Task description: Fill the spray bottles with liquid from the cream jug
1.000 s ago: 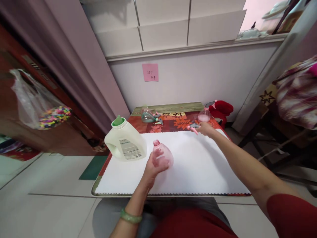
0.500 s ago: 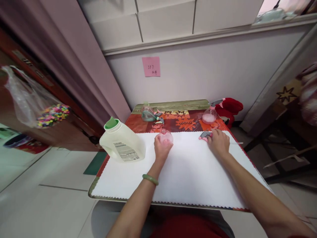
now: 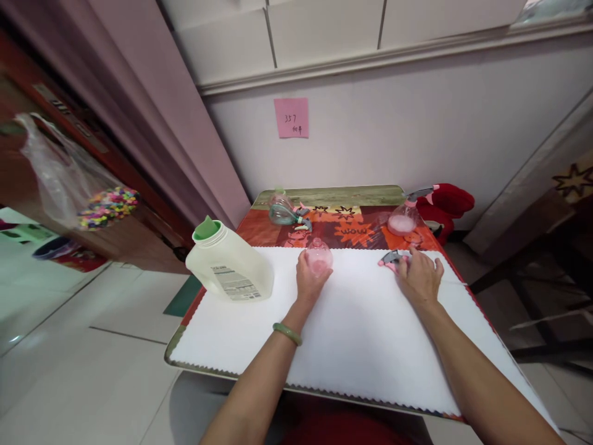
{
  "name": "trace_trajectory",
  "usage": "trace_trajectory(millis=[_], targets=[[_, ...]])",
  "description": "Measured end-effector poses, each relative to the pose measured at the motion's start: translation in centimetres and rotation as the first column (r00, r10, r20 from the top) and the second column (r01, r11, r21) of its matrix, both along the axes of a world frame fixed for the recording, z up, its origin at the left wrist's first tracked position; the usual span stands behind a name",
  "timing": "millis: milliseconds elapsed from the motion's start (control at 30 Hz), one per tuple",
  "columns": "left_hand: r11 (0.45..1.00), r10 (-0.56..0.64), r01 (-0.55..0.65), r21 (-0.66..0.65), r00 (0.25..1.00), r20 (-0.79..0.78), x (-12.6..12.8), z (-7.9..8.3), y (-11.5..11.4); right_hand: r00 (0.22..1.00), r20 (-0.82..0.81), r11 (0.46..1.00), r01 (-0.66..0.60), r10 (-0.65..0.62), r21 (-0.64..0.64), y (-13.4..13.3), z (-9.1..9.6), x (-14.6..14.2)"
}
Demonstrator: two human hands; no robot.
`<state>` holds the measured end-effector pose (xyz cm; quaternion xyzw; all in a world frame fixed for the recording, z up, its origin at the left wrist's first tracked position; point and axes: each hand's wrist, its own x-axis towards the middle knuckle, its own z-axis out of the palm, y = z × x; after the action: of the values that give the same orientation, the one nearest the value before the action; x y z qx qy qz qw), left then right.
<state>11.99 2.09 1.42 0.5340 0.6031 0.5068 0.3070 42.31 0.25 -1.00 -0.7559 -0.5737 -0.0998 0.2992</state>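
Note:
My left hand is wrapped round a small pink see-through bottle that stands without a cap on the white cloth. My right hand rests on the cloth and holds a pink and grey spray head at its fingertips. A green bangle sits on my left wrist. To the left of the bottle lies a large cream detergent jug with a green cap.
At the table's far edge a green spray bottle lies on its side and a pink spray bottle stands upright. A red toy sits beyond the table's right corner. A plastic bag of coloured beads hangs at the left.
My left hand carried the pink bottle farther onto the cloth and stood it upright. My right hand drew the spray head back from the far pink bottle onto the cloth.

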Motion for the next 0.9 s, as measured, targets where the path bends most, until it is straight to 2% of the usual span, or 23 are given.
trace_trajectory(millis=[200,600,700,767,833,900], targets=[[0.999,-0.014,0.016,-0.037,0.999,0.036,0.3,0.3,0.3,0.998,-0.065,1.0,0.01,-0.01,-0.005,0.0,-0.1,0.1],[0.996,-0.088,0.088,-0.012,0.996,0.025,2.4,0.6,0.3,0.996,-0.087,1.0,0.012,-0.01,0.016,0.0,0.1,0.1],[0.982,-0.124,0.134,0.13,0.989,-0.078,1.6,1.4,-2.3,0.995,-0.104,0.999,0.007,-0.002,0.044,-0.1,0.0,0.2],[0.936,-0.112,0.176,0.304,0.97,-0.216,0.1,2.3,-5.2,0.995,-0.1,0.994,0.005,0.006,0.113,-0.1,-0.1,0.4],[0.881,0.015,0.134,0.454,0.95,-0.311,-2.2,3.2,-8.4,0.997,-0.074,0.971,0.003,0.016,0.24,-0.3,0.1,0.6],[0.814,0.268,-0.063,0.578,0.923,-0.275,-5.7,4.4,-10.8,0.999,-0.033,0.905,-0.011,0.027,0.425,-0.6,0.8,0.5]])
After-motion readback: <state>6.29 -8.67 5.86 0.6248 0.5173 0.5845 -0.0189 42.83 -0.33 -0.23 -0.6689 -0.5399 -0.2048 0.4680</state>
